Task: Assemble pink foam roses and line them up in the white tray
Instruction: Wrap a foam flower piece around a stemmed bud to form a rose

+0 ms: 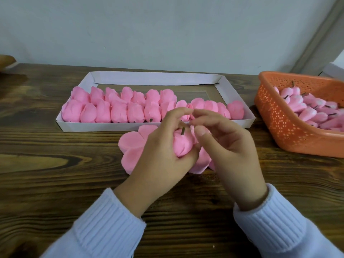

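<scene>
Centrally, left grip [160,155] curls round a pink rosebud [181,145] (stem up); whether right grip [230,151] holds anything, unclear.

pink roses [111,108], orange basket [290,131]

Under my grip and out to every side: dark brown wooden table [55,164], heavy grain, a pale knot-like swirl low to the left of my grip. Right of my grip, well apart, an orange plastic basket [279,116] with perforated walls sits on the table, cut off by the frame edge; a white object [335,68] shows just behind it, too little in view to identify. Beyond my grip a plain pale grey-blue wall [149,30] meets the table's far edge, with a grey slanted strip [320,40] up to the right and a rounded tan object [6,61] far left, mostly out of frame.
</scene>
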Available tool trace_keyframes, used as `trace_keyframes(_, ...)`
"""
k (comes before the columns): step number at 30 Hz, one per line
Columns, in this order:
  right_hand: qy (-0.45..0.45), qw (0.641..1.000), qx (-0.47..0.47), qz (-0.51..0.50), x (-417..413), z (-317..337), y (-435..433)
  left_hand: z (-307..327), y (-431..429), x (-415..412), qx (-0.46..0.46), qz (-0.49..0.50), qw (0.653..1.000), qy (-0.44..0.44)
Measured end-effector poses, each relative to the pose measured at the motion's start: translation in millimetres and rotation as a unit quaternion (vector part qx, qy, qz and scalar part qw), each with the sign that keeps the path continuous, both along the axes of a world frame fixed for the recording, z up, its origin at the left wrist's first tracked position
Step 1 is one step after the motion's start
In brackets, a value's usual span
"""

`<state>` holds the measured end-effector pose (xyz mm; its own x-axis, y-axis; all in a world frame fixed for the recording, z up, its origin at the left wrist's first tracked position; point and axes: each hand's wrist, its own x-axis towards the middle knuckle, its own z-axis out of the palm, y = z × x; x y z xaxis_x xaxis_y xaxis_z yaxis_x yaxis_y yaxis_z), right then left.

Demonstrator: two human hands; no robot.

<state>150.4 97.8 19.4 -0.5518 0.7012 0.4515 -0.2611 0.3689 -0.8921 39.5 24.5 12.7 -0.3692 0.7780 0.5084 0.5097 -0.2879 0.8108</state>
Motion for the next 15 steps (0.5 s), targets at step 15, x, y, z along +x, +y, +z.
trace_keyframes(15, -0.078, 0.99, 0.115, 0.02, 5.9, 4.1, 5.8, 2.3, -5.4, 2.7, 0.015, -0.103, 0.995, -0.007)
